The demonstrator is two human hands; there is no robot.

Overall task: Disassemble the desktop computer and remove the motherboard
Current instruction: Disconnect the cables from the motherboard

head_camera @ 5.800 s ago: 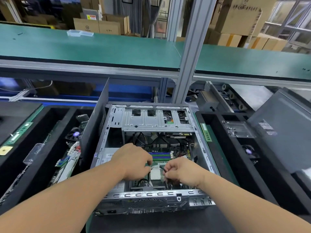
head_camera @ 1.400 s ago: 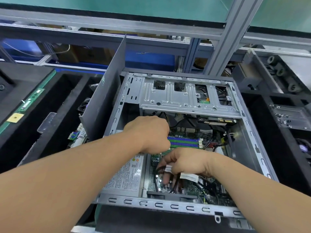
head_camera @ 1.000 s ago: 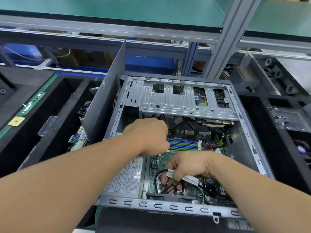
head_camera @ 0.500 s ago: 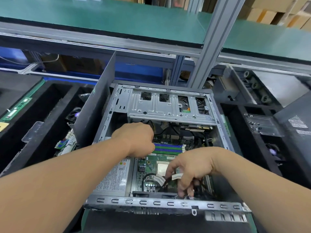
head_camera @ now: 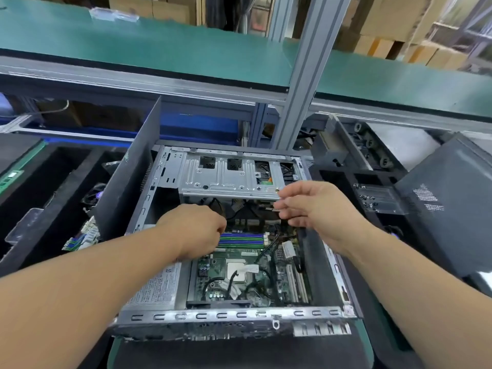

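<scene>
The desktop case (head_camera: 234, 316) lies open on its side. The green motherboard (head_camera: 213, 272) sits in its floor, with loose black and white cables over the bare processor (head_camera: 235, 270). My left hand (head_camera: 197, 230) reaches down at the left end of the coloured memory slots (head_camera: 241, 239). Its fingers curl under and hide what they touch. My right hand (head_camera: 314, 206) hovers by the front right corner of the metal drive cage (head_camera: 226, 179). Its thumb and forefinger point left, and its lower fingers curl round a black cable (head_camera: 297, 251) that hangs down the right wall.
The power supply (head_camera: 157, 286) fills the case's near left. A grey side panel (head_camera: 127, 182) stands upright against the case's left. Black foam trays hold removed parts at left (head_camera: 53, 198) and right (head_camera: 372, 198). Another grey panel (head_camera: 447, 203) leans at the right. An aluminium post (head_camera: 300, 83) rises behind.
My right hand has left the cables at the near edge of the motherboard and risen to the drive cage's right corner. My left hand has stayed by the memory slots.
</scene>
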